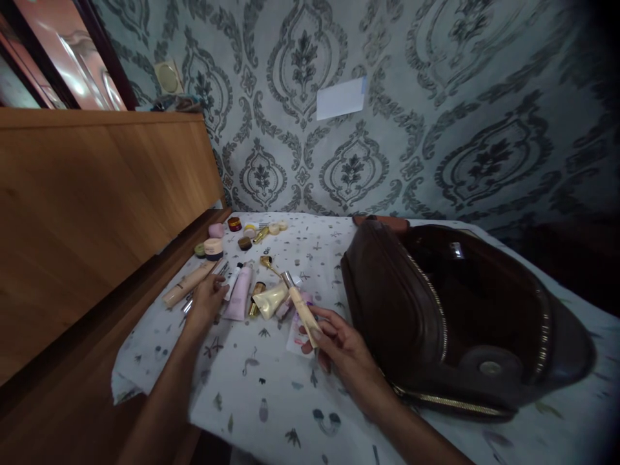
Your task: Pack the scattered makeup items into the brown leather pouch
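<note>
Just left of your left hand lay a long beige cosmetic bottle. Beyond that hand stood a round beige jar with a dark base. The left hand itself: lowered among slim items, fingers bent; whether they were clamped on anything, you could not tell. Just right of its fingertips: one white tube with a black cap, then one lilac squeeze tube. Farther right, between your two hands, one glossy cream-coloured squeeze tube. Next, one slim beige tube with a silver cap, held tilted above the white printed cloth, cap end pointing away from you; your right hand had its thumb and fingers closed around the lower end. Right of that grip sat one dark brown leather handbag with gold-toned zips, gaping open.
</note>
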Motion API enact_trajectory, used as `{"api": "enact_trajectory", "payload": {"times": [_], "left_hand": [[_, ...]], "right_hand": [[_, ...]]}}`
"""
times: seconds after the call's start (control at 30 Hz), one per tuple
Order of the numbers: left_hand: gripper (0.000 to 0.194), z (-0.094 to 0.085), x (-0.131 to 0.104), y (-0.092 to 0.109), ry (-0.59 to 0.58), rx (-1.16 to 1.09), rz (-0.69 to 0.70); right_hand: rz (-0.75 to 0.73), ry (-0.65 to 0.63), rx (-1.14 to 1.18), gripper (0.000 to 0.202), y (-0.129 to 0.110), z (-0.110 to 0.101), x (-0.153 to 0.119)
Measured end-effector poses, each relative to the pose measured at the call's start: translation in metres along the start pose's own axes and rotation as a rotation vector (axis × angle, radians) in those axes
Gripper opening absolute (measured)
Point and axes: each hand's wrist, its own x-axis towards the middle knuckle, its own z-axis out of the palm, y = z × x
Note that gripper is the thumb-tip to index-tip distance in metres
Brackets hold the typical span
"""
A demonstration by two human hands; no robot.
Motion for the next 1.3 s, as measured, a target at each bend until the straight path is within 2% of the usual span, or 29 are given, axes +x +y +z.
{"api": "enact_trajectory", "payload": {"times": [0.2, 0.4, 0.5, 0.7, 0.8, 1.0, 1.1, 1.2, 1.3], "left_hand": [[0.041, -0.003, -0.004, 0.012, -0.171, -0.435, -0.135], [0.037, -0.001, -0.015, 0.025, -0.344, -0.714, -0.230], [0.042, 0.002, -0.018, 0.026, -0.468, -0.877, -0.264], [0.048, 0.013, -0.031, 0.030, -0.638, -0.944, -0.230], [0.042, 0.019, -0.036, 0.033, -0.621, -0.939, -0.263], [0.030, 0.025, -0.041, 0.041, -0.446, -0.883, -0.328], [0.034, 0.024, -0.048, 0.046, -0.370, -0.813, -0.342], [0.045, 0.024, -0.056, 0.051, -0.355, -0.707, -0.358], [0.047, 0.027, -0.059, 0.057, -0.362, -0.642, -0.342]], "right_hand": [[0.011, -0.018, -0.013, 0.068, 0.000, 0.000, -0.001], [-0.007, -0.037, 0.011, 0.067, 0.002, 0.000, 0.001], [-0.014, -0.052, 0.019, 0.067, 0.002, -0.001, 0.002], [-0.023, -0.054, 0.014, 0.064, 0.001, 0.000, 0.001], [-0.028, -0.059, 0.007, 0.062, 0.001, 0.000, 0.000], [-0.039, -0.068, 0.020, 0.056, 0.003, 0.000, 0.000], [-0.053, -0.082, 0.052, 0.060, 0.007, 0.001, -0.001], [-0.055, -0.122, 0.083, 0.066, 0.012, 0.001, -0.001], [-0.067, -0.115, 0.100, 0.069, 0.016, -0.001, 0.002]]}}
